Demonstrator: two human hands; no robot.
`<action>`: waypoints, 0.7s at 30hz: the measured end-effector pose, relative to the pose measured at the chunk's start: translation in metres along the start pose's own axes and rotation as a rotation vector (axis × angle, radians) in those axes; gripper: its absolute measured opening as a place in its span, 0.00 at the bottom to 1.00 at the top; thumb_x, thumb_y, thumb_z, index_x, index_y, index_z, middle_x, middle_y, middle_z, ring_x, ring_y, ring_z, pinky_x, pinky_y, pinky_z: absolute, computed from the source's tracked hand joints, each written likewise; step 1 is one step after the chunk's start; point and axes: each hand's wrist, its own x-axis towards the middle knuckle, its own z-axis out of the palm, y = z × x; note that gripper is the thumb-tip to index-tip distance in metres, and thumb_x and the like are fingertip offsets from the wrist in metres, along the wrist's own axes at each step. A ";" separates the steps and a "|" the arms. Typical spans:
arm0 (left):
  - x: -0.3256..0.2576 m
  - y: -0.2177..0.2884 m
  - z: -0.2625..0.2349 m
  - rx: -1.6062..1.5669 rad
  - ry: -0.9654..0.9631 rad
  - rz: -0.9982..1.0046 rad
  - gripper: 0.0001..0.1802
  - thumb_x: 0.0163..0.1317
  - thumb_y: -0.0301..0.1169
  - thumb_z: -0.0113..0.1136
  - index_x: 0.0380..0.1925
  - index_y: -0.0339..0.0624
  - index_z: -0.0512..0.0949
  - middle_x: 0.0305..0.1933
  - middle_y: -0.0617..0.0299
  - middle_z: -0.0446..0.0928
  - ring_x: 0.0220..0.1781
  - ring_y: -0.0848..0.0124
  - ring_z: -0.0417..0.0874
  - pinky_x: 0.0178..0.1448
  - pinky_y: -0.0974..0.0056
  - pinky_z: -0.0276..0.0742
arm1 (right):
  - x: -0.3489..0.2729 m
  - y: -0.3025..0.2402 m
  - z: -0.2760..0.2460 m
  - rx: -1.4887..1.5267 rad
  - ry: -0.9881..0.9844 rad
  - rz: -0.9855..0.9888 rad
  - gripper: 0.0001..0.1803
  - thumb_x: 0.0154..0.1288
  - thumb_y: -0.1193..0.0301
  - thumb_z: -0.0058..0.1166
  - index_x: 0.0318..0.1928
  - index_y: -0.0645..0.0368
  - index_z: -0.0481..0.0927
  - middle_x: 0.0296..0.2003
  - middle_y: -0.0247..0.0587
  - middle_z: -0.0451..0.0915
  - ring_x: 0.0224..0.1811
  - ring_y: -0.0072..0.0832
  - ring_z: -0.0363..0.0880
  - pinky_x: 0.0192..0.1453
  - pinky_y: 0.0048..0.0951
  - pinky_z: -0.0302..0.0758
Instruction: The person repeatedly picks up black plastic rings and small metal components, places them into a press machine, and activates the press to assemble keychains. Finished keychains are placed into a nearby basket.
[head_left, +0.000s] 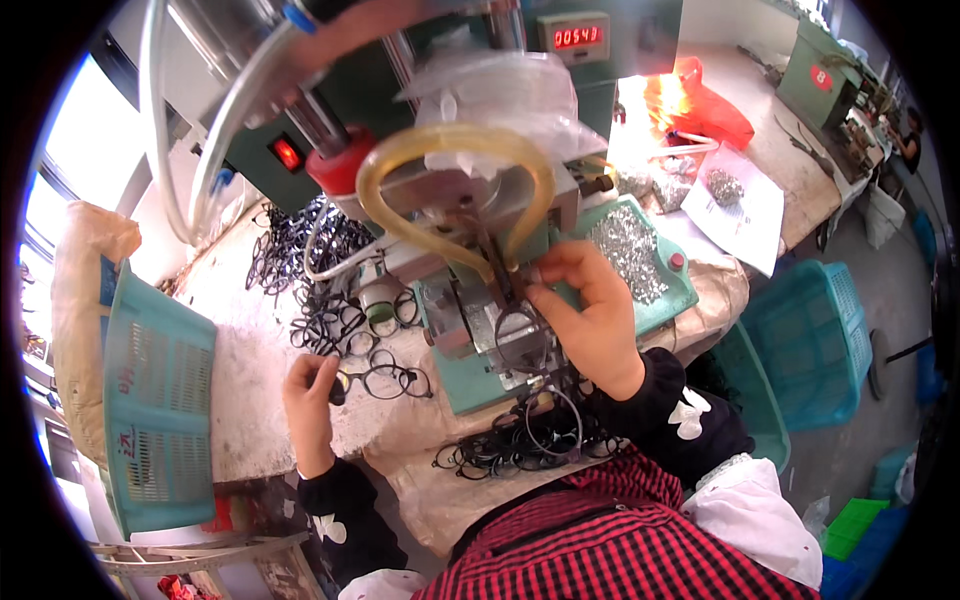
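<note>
My left hand (308, 405) is closed at the left of the table, fingertips pinching the end of a dark eyeglass frame (384, 397). My right hand (598, 318) is at the middle of a green press machine (640, 35), its thumb and fingers pinched on another eyeglass frame (521, 362). That frame is tilted under the press head, one rim hanging toward me; the fingers hide part of it. Below it, several black frames (480, 452) lie in a pile on brown paper at the table's front edge.
Many dark frames (310, 240) are heaped behind my left hand. A green tray (678, 290) of small metal parts sits right of the press. A teal basket (160, 400) stands at left, another basket (815, 340) at right. A yellow hose (545, 185) loops before the press.
</note>
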 end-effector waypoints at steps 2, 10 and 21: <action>-0.017 0.022 0.003 -0.016 0.075 0.154 0.13 0.66 0.26 0.70 0.27 0.41 0.74 0.25 0.73 0.72 0.27 0.84 0.69 0.30 0.74 0.63 | -0.004 0.003 0.003 0.135 0.008 0.041 0.18 0.63 0.83 0.63 0.52 0.66 0.76 0.41 0.38 0.85 0.46 0.24 0.84 0.54 0.26 0.78; -0.106 0.136 0.060 0.619 -0.071 1.121 0.18 0.51 0.16 0.73 0.22 0.37 0.68 0.45 0.51 0.85 0.37 0.55 0.86 0.49 0.54 0.85 | -0.007 -0.036 0.013 0.236 -0.015 0.159 0.24 0.64 0.84 0.59 0.61 0.67 0.72 0.50 0.44 0.85 0.50 0.25 0.85 0.59 0.26 0.75; -0.106 0.130 0.158 0.703 -0.247 1.546 0.12 0.62 0.30 0.70 0.23 0.42 0.76 0.36 0.59 0.82 0.35 0.64 0.79 0.48 0.56 0.91 | 0.016 0.059 -0.092 -1.119 0.027 -0.213 0.09 0.55 0.70 0.69 0.38 0.56 0.87 0.54 0.54 0.81 0.65 0.55 0.74 0.68 0.48 0.73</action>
